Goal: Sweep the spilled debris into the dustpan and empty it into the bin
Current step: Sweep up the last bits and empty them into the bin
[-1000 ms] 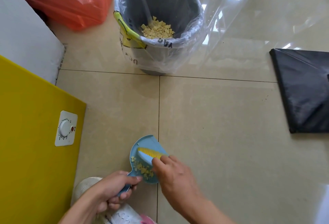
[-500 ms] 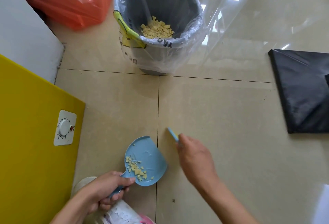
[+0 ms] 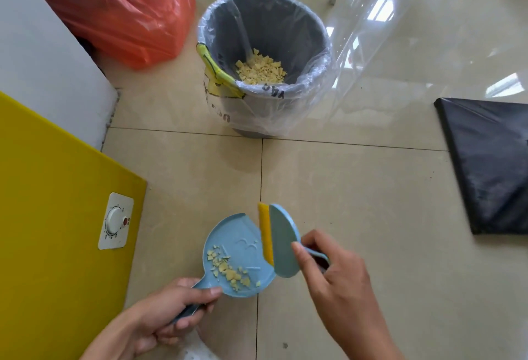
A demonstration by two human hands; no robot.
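Two fists closed: left hand (image 3: 168,314) around dustpan (image 3: 243,248) handle, right hand (image 3: 340,282) gripping brush (image 3: 283,242); debris (image 3: 228,271) inside pan.

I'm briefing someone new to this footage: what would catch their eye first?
Low in the middle, a blue dustpan holding yellow crumbs, gripped by the left hand, with the right hand holding a blue brush at its rim. Beyond it stands a lined grey bin, with an orange bag at top left.

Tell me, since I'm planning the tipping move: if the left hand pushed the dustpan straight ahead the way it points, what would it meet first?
Probably the brush beside the dustpan mouth; the bin lies farther on.
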